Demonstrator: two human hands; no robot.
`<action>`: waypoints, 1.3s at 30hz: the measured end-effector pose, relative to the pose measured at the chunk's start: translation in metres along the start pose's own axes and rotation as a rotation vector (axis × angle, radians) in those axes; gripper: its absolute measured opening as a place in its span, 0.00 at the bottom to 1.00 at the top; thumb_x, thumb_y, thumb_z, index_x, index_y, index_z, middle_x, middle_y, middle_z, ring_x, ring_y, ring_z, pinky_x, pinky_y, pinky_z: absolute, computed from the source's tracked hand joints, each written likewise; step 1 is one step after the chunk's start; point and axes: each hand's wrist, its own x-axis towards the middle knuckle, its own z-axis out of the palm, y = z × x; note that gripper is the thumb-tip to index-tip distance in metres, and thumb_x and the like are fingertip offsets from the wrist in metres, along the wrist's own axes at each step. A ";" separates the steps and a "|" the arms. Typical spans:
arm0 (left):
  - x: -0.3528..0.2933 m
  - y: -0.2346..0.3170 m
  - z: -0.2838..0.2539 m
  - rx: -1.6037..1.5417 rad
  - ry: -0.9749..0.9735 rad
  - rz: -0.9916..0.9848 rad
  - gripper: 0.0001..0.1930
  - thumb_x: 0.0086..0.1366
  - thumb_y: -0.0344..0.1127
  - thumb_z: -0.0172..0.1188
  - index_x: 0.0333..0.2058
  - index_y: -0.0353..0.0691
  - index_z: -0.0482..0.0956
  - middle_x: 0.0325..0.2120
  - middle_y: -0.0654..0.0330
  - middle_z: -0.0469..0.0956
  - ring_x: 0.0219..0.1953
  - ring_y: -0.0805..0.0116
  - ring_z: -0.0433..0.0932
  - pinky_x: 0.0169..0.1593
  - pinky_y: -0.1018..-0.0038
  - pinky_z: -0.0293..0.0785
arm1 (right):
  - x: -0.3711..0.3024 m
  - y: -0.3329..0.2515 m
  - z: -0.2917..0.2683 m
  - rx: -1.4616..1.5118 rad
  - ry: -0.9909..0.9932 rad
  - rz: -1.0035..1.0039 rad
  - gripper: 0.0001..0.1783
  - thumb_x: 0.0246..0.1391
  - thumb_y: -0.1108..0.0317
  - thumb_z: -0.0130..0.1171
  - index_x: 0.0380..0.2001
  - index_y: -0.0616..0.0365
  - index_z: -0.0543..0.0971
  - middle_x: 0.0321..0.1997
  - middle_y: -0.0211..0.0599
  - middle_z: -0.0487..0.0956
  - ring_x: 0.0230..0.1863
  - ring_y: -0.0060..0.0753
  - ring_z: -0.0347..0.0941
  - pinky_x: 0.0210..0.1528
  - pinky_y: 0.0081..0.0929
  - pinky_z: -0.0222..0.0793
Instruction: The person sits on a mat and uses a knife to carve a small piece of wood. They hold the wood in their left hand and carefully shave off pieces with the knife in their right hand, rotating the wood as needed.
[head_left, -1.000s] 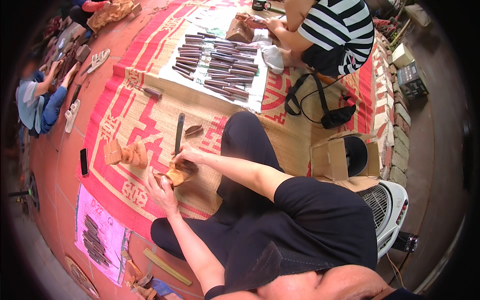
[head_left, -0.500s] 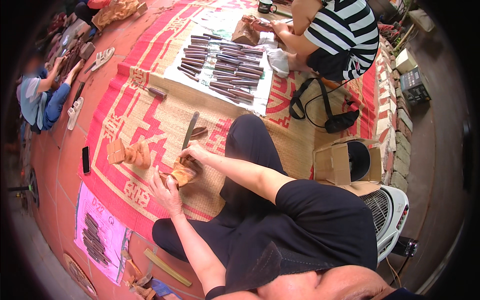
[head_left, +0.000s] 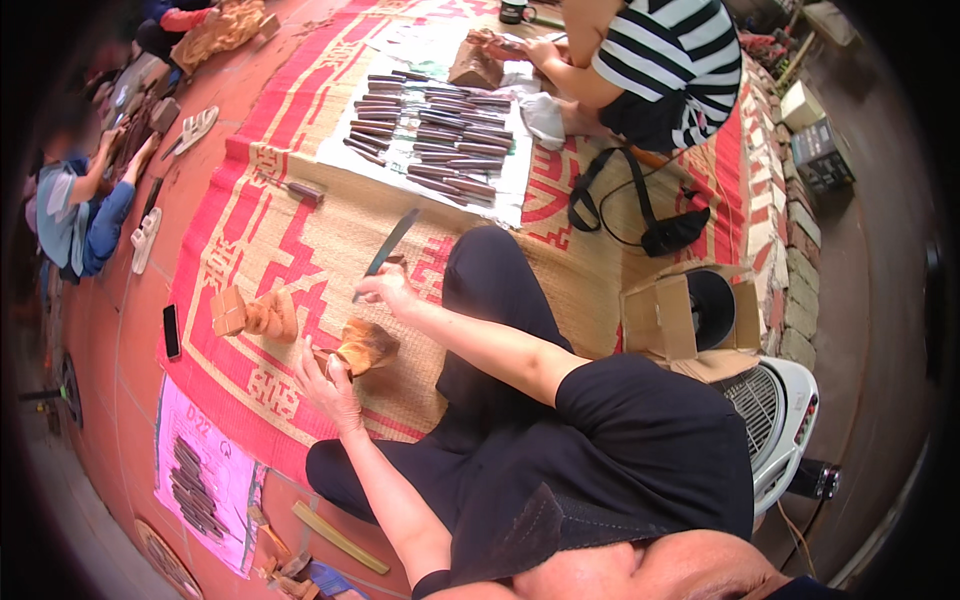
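A small carved wooden piece (head_left: 366, 346), light brown with a darker end, is on the mat in front of my legs. My left hand (head_left: 328, 382) is closed on its near left end; the palm hides part of the grip. My right hand (head_left: 388, 288) grips a long, flat, dark blade-like tool (head_left: 393, 240), a file or a knife, just beyond the carving. The tool slants up and away, apart from the wood. Another wooden carving with a square block base (head_left: 262, 314) lies left of my hands. Beside my right hand, a small brown piece is partly hidden.
A red and straw mat (head_left: 300, 240) lies under the work. Rows of dark-handled tools (head_left: 440, 135) lie on a white sheet ahead; more sit on a pink sheet (head_left: 205, 490). A phone (head_left: 172, 332) is at left. At right are an open cardboard box (head_left: 655, 315) and a person in stripes (head_left: 670, 70).
My right hand has lifted the dark tool off the carving and moved slightly away, uncovering more of the wood. My left hand keeps its hold. The whole view has shifted slightly.
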 end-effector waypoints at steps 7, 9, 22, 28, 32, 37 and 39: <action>0.000 -0.002 0.005 0.046 -0.035 -0.030 0.25 0.63 0.44 0.52 0.57 0.41 0.71 0.48 0.48 0.72 0.50 0.49 0.69 0.55 0.56 0.63 | -0.072 -0.131 -0.100 0.413 0.159 -0.161 0.06 0.55 0.67 0.59 0.31 0.58 0.78 0.35 0.38 0.82 0.36 0.32 0.79 0.44 0.36 0.74; 0.002 0.009 0.010 0.064 -0.053 -0.018 0.25 0.63 0.45 0.52 0.57 0.41 0.71 0.47 0.49 0.72 0.50 0.49 0.69 0.54 0.57 0.64 | -0.099 -0.154 -0.172 0.481 0.317 -0.238 0.06 0.56 0.65 0.60 0.30 0.54 0.79 0.31 0.33 0.81 0.36 0.31 0.78 0.44 0.36 0.74; 0.012 0.010 0.020 0.180 -0.012 0.072 0.24 0.62 0.42 0.53 0.57 0.47 0.70 0.44 0.52 0.73 0.47 0.51 0.70 0.54 0.58 0.64 | -0.173 -0.174 -0.291 0.421 0.464 -0.334 0.12 0.58 0.61 0.59 0.33 0.60 0.80 0.32 0.36 0.82 0.34 0.30 0.79 0.37 0.30 0.74; 0.012 0.015 0.018 0.181 -0.004 0.069 0.24 0.62 0.43 0.52 0.57 0.45 0.70 0.44 0.51 0.73 0.46 0.51 0.70 0.53 0.59 0.64 | -0.172 -0.170 -0.316 0.529 0.424 -0.301 0.13 0.57 0.61 0.61 0.36 0.63 0.79 0.35 0.38 0.82 0.36 0.34 0.78 0.40 0.33 0.74; 0.008 0.020 0.015 0.147 -0.049 0.016 0.24 0.60 0.43 0.54 0.56 0.43 0.71 0.46 0.49 0.72 0.49 0.48 0.68 0.55 0.56 0.64 | -0.162 -0.156 -0.334 0.668 0.547 -0.304 0.15 0.57 0.61 0.61 0.36 0.64 0.78 0.33 0.39 0.81 0.37 0.33 0.78 0.39 0.33 0.75; 0.010 0.019 0.011 0.122 -0.037 0.023 0.24 0.60 0.43 0.54 0.54 0.41 0.71 0.44 0.49 0.71 0.49 0.48 0.68 0.54 0.56 0.64 | -0.163 -0.147 -0.331 0.536 0.601 -0.285 0.15 0.59 0.60 0.59 0.35 0.65 0.78 0.30 0.38 0.80 0.36 0.33 0.78 0.37 0.32 0.76; 0.010 0.019 0.013 0.141 -0.027 0.024 0.24 0.60 0.43 0.54 0.54 0.41 0.71 0.43 0.49 0.71 0.49 0.48 0.69 0.54 0.56 0.65 | -0.162 -0.146 -0.327 0.571 0.627 -0.234 0.15 0.59 0.60 0.58 0.34 0.64 0.79 0.30 0.38 0.80 0.35 0.32 0.78 0.36 0.32 0.76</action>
